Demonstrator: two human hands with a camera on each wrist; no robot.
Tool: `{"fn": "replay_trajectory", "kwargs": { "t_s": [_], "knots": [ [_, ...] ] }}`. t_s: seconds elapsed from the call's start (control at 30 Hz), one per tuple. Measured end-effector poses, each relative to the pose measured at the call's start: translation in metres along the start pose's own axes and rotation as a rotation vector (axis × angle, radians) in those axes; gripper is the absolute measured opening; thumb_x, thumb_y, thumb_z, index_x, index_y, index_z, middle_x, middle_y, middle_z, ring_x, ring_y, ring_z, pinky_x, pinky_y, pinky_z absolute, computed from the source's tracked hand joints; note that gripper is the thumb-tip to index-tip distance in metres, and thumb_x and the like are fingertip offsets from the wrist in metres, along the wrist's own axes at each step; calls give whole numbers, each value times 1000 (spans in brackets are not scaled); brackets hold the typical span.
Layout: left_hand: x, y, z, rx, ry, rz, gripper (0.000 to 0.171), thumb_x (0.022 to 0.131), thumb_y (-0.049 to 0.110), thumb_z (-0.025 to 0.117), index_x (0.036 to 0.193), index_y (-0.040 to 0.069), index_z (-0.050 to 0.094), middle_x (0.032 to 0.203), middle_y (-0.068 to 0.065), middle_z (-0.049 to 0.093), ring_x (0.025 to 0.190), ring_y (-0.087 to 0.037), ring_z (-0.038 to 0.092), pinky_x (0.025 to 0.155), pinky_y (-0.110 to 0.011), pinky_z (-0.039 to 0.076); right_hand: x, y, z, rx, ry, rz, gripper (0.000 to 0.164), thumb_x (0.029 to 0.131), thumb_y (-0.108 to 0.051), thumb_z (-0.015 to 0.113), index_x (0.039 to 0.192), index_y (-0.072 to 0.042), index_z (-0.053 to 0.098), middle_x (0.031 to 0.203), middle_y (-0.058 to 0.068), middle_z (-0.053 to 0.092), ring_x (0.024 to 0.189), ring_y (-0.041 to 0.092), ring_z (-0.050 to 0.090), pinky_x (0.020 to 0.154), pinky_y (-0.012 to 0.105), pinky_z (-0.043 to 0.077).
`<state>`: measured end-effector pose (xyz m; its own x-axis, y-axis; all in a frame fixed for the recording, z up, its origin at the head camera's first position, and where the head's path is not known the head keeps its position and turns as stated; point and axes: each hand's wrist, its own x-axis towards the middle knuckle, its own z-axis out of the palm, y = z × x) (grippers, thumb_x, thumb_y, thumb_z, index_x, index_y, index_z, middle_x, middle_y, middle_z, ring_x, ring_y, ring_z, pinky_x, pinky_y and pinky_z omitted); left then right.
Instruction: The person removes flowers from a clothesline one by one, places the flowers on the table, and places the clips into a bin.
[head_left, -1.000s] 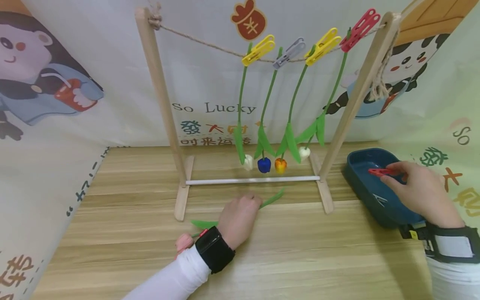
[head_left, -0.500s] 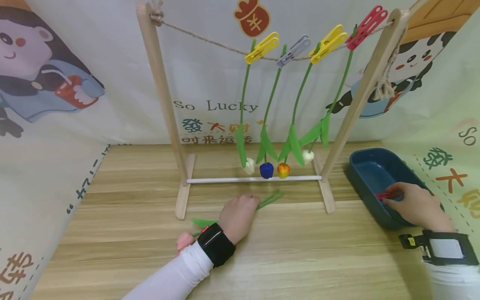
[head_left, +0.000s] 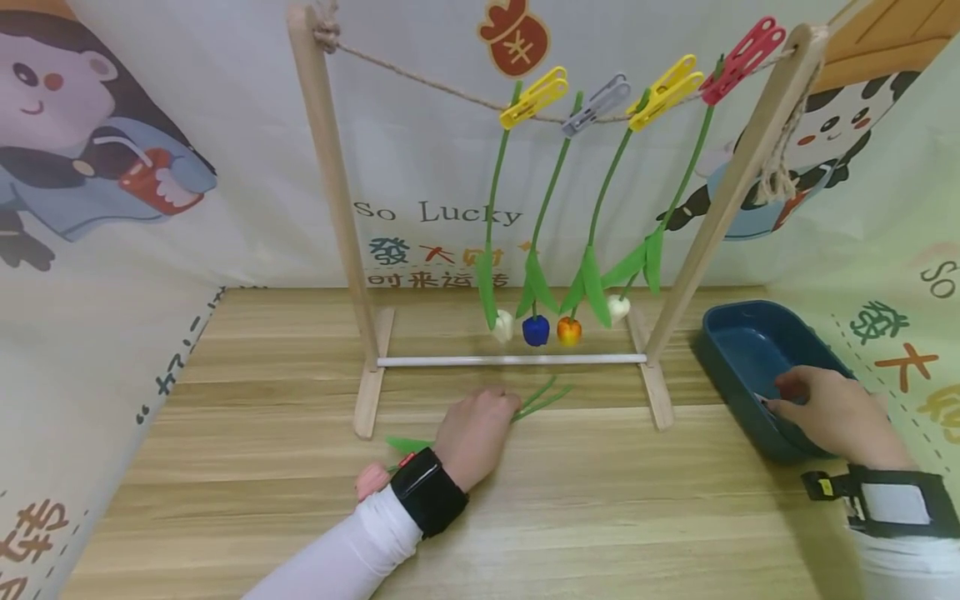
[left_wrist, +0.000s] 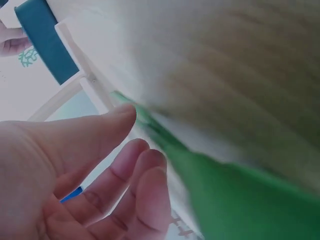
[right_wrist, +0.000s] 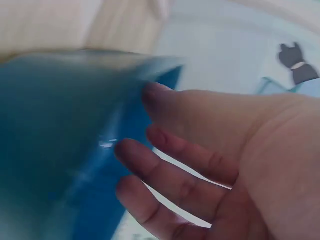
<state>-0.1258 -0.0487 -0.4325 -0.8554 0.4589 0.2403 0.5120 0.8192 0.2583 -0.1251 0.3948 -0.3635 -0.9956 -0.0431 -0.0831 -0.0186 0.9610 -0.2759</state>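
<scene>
On the wood-grain table, my left hand (head_left: 474,437) curls over artificial tulips, whose green stems (head_left: 543,404) fan out past its fingertips. A pink tulip head (head_left: 372,481) lies by that wrist. In the left wrist view, thumb and fingertips come close together at a green stem (left_wrist: 145,118). My right hand (head_left: 843,417) reaches into a dark blue tray (head_left: 720,400). A small pale grey piece (head_left: 762,403) shows beside its fingertips. In the right wrist view, thumb and fingers stand apart with nothing visible between them.
A wooden frame (head_left: 330,167) carries a sagging rope (head_left: 427,81). Two yellow clothespins (head_left: 534,97), a grey one (head_left: 597,105) and a red one (head_left: 744,60) hold tulips hanging head down. A white bar (head_left: 510,361) joins the frame's feet. Printed sheets stand around the table.
My right hand has lowered into the tray; the red clothespin it pinched earlier no longer shows. By my left fingers, the stems have spread apart into two visible ends.
</scene>
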Motion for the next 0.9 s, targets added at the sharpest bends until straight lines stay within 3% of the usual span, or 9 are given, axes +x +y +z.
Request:
{"fn": "replay_trajectory", "kwargs": {
  "t_s": [0.2,0.37,0.5,0.67,0.9],
  "knots": [
    [-3,4,-21,-65,12,-7,24,92,-7,75,108,10,80,98,-4,73,89,-22,72,65,-38,61,-6,-38,-24,-10,140,-84,42,99,-23,76,123,10,66,111,31,71,96,48,67,73,60,55],
    [-8,5,-47,-125,34,-31,29,92,6,83,120,9,77,111,-6,74,100,-26,73,76,-39,62,-14,-84,-52,-89,293,-190,40,94,-22,83,119,6,70,106,27,74,94,45,69,74,60,44],
    [-9,2,-70,-178,139,-23,31,91,8,86,120,7,76,112,-8,74,102,-27,73,83,-40,62,-19,-119,-74,-120,374,-277,38,92,-20,85,118,4,73,105,25,75,94,42,67,71,60,33],
    [-4,-7,-98,-237,291,-19,31,90,9,86,118,4,76,104,-8,75,89,-26,73,75,-39,61,-20,-155,-98,-131,490,-462,36,85,-16,90,114,0,77,102,18,78,89,35,69,63,46,38],
    [10,-19,-127,-367,476,-17,34,94,11,84,125,2,73,102,-10,72,84,-25,68,70,-36,60,-19,-202,-128,-125,543,-578,34,86,-13,90,116,-3,76,104,15,77,94,34,66,73,56,34]
  ]
}}
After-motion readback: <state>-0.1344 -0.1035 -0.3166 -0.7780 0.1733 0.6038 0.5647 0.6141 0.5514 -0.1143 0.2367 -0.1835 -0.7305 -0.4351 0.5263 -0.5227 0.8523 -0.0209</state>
